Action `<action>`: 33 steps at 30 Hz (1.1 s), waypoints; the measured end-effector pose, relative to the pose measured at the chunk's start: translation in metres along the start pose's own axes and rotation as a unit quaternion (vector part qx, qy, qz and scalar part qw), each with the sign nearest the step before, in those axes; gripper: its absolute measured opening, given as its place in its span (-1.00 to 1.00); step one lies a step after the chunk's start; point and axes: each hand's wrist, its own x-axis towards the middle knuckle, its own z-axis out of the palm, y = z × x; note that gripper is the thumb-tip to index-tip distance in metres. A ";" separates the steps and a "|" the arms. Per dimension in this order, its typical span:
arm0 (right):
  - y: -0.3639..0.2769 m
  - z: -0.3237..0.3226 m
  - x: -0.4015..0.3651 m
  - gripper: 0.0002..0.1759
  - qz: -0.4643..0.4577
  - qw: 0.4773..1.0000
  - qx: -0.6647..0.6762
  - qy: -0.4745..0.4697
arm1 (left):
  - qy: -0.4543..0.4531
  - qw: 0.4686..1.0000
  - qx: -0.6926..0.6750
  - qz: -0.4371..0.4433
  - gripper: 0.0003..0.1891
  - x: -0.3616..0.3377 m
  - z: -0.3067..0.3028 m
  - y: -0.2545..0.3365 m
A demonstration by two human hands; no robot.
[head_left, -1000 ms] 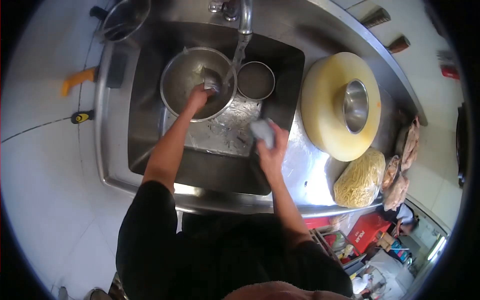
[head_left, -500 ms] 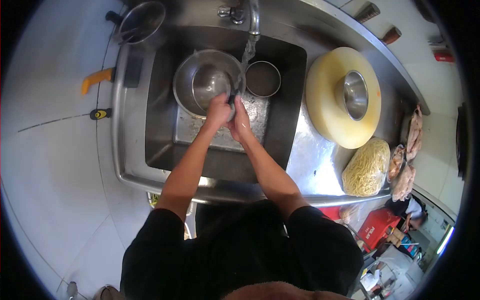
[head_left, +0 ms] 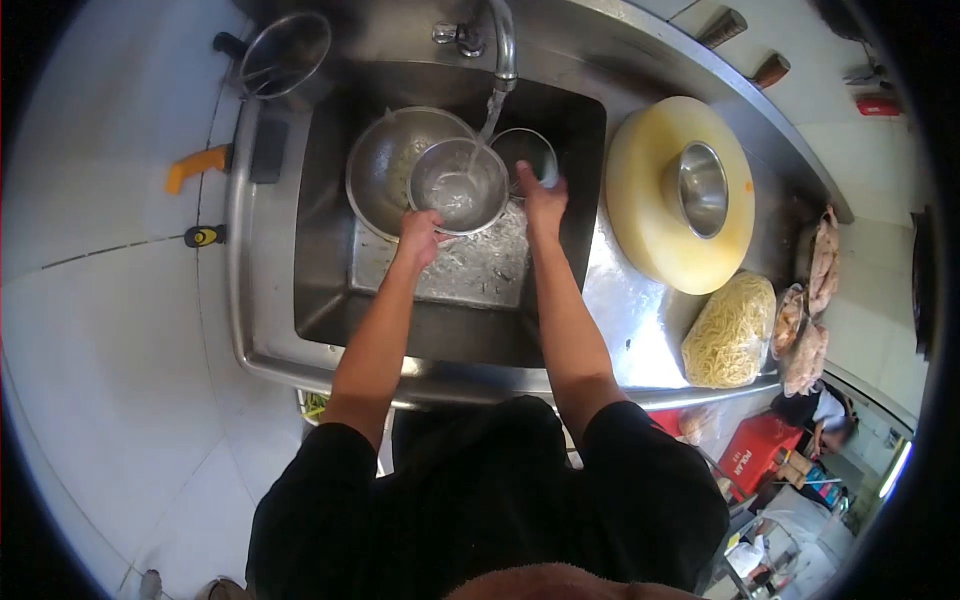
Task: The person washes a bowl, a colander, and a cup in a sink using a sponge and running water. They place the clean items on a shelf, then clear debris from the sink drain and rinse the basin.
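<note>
Under the running tap, my left hand (head_left: 422,240) grips the near rim of a small metal bowl (head_left: 430,205). Water falls into this bowl, which overlaps a larger metal bowl (head_left: 372,165) in the sink. My right hand (head_left: 543,200) is at a round metal container (head_left: 508,141) just to the right. Its fingers are closed around something pale green, partly hidden, that I cannot make out.
The steel sink (head_left: 450,335) has a tap (head_left: 505,50) at the back. On the right counter lie a thick round yellowish block (head_left: 640,200) with a metal bowl (head_left: 705,190) on it, a bag of noodles (head_left: 730,330) and bagged meat (head_left: 805,360). A strainer (head_left: 285,55) hangs back left.
My hands were together under the water and have moved apart. The left now holds the small bowl's rim beneath the stream; the right has shifted to the round container.
</note>
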 end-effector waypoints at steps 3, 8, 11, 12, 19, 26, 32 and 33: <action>-0.038 0.009 -0.019 -0.38 -0.274 0.927 -0.257 -0.001 | 0.030 0.999 0.020 -0.003 -0.42 -0.008 0.012 -0.003; 0.020 0.039 -0.041 -0.50 -0.244 0.786 -0.421 -0.382 | -0.019 0.992 0.091 0.084 -0.26 0.012 0.009 -0.014; 0.010 0.016 -0.027 -0.63 -0.321 0.680 -0.495 -0.434 | 0.014 0.989 0.145 0.039 -0.17 -0.040 0.016 0.035; -0.002 0.004 -0.020 -0.67 -0.376 0.640 -0.532 -0.407 | 0.023 0.986 0.162 0.039 -0.16 -0.052 0.021 0.041; -0.020 -0.002 -0.055 -0.64 -0.233 0.896 -0.283 -0.252 | -0.007 0.922 0.347 0.171 -0.29 -0.034 0.090 0.041; -0.051 -0.176 -0.109 -0.68 -0.210 0.922 -0.323 -0.050 | -0.056 0.512 0.642 0.568 -0.32 -0.017 0.106 0.098; -0.108 -0.230 -0.099 -0.73 -0.296 0.897 -0.242 0.220 | -0.091 0.524 0.565 0.631 -0.33 -0.051 0.128 0.102; -0.133 -0.227 -0.092 -0.76 -0.312 0.889 -0.243 0.230 | -0.081 0.542 0.545 0.635 -0.34 -0.062 0.134 0.100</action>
